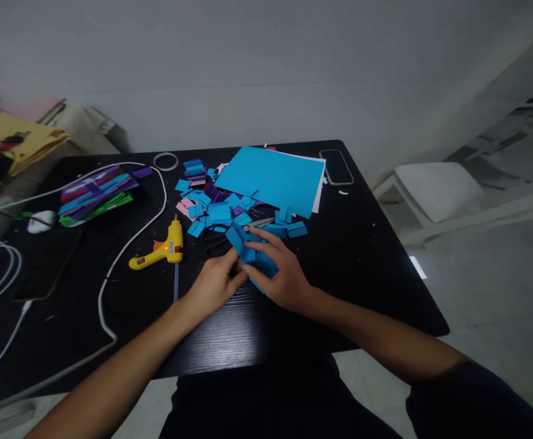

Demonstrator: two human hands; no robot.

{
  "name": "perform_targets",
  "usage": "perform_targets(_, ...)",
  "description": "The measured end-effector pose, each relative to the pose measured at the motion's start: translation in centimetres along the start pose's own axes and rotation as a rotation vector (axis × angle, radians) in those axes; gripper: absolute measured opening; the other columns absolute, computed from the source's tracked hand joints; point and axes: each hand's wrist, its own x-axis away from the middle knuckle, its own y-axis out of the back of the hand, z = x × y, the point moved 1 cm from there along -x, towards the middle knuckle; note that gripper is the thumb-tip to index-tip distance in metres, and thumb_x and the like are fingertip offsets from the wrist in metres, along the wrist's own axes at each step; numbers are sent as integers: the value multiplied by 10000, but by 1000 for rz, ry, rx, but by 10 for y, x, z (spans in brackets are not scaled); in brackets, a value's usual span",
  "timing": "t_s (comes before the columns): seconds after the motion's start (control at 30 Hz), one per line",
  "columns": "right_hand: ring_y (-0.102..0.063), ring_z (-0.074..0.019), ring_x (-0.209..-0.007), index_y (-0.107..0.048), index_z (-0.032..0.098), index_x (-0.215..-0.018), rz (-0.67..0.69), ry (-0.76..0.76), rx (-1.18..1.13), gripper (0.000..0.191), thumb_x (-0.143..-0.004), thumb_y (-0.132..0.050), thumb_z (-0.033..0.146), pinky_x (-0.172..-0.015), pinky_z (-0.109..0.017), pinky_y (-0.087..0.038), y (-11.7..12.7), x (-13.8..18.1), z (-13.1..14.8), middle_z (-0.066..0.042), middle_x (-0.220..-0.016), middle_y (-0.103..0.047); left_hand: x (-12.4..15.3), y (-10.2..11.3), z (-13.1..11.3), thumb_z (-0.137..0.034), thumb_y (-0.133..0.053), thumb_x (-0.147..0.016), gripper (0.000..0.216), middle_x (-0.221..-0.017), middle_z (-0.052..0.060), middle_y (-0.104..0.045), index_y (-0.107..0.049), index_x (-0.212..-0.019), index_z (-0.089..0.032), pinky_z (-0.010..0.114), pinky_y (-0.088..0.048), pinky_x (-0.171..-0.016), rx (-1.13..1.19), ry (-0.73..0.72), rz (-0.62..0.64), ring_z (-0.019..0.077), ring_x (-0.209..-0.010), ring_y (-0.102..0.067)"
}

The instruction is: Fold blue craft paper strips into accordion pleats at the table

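I am wearing the only camera on my head, and it is looking forward and down over my forearms onto the black table [362, 256]. It is sitting close: my left hand [214, 283] and right hand [280, 277] are filling the near middle. Farther off it is taking in the wall [266, 67] and, at right, the floor [490, 292].

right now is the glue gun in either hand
No, the glue gun lies on the table, left of both hands.
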Motion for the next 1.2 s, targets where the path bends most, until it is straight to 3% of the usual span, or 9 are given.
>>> perform_targets(0.2,-588,-272,-1352,-685,237,-1105,-4,0,-9,247,-869,-714,171,-1134,-502,-492,2,-1,0,-121,-1456,-602,-1,0,-1,-158,-610,-884,135,-683,-43,-627,-606,-1008,-210,229,-434,-582,37,3,-18,138,-573,-609)
perform_targets(0.33,-565,-276,-1363,-682,233,-1008,-4,122,110,119,-907,-669,173,-1113,-518,-500,2,-1,-3,-127,-1452,-592,-2,0,-2,-175,-616,-890,50,-667,-46,-629,-579,-899,-208,225,-444,-591,58,17,-26,129,-569,-606)
perform_targets(0.47,-596,-277,-1303,-674,213,-1005,5,220,221,96,-937,-624,168,-1076,-503,-524,2,-1,-9,-152,-1374,-632,-2,2,-2,-249,-630,-924,67,-685,-44,-641,-602,-957,-198,224,-452,-599,81,43,-16,127,-590,-612)
perform_targets(0.77,-630,-263,-1262,-643,208,-957,5,157,218,37,-963,-607,208,-1040,-462,-559,3,-2,-16,-156,-1300,-647,0,1,4,-302,-629,-959,361,-876,12,-709,-585,-1299,-188,271,-531,-770,377,127,22,159,-781,-673)
perform_targets(0.93,-612,-260,-1295,-639,207,-983,15,182,214,50,-978,-589,203,-1064,-460,-550,3,-3,-14,-162,-1330,-627,2,0,10,-292,-609,-970,292,-748,-18,-656,-602,-1243,-188,250,-481,-687,405,181,-20,134,-669,-592)
perform_targets(1.2,-683,-237,-1179,-658,217,-983,12,154,181,53,-971,-607,211,-1023,-441,-588,3,-2,-12,-137,-1365,-618,1,-1,8,-280,-652,-930,261,-761,-17,-671,-621,-1173,-190,248,-479,-701,478,206,-74,140,-689,-605)
